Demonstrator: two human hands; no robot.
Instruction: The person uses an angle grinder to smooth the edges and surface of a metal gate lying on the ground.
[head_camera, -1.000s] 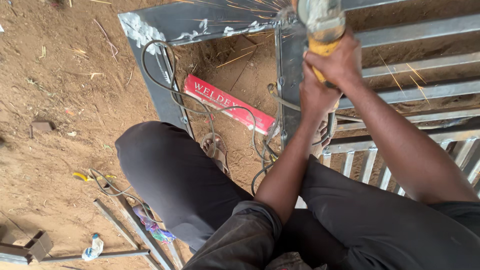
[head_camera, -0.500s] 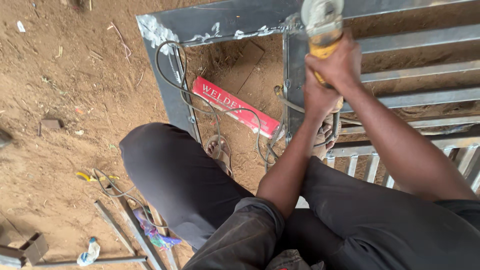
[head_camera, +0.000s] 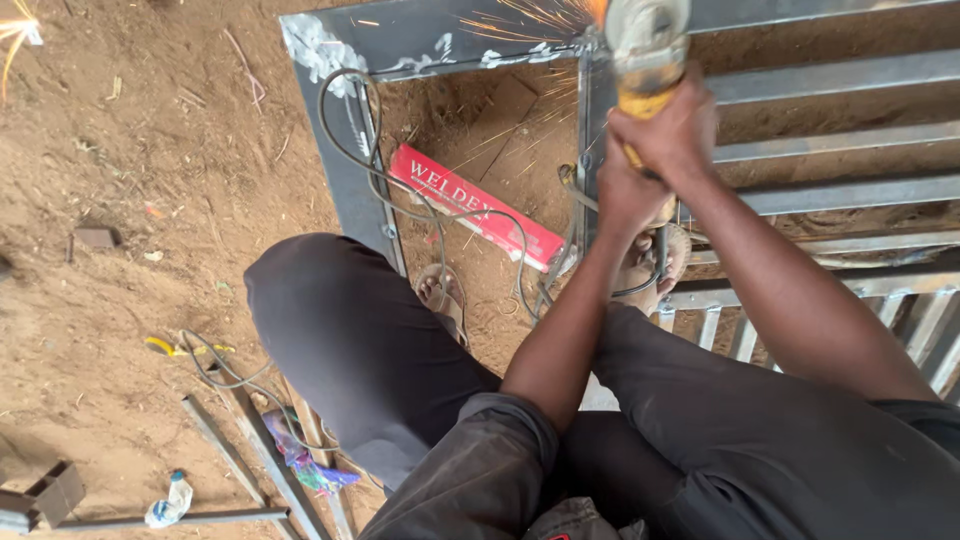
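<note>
Both hands (head_camera: 650, 160) apparently clenched, gripping angle grinder (head_camera: 648, 50)

Gate frame (head_camera: 340, 180): grey steel, matt, with bright rough patches ground bare at the corner welds. Bars (head_camera: 830, 140): same dull steel, smooth. Angle grinder (head_camera: 648, 50): grey metal head, yellow plastic body, dusty. Cable (head_camera: 400, 200): dark rubber, matt. Red box (head_camera: 475, 205): cardboard, slight sheen. Trousers (head_camera: 350, 340): dark woven cloth, matt. Ground (head_camera: 130, 200): loose reddish earth, rough.
</note>
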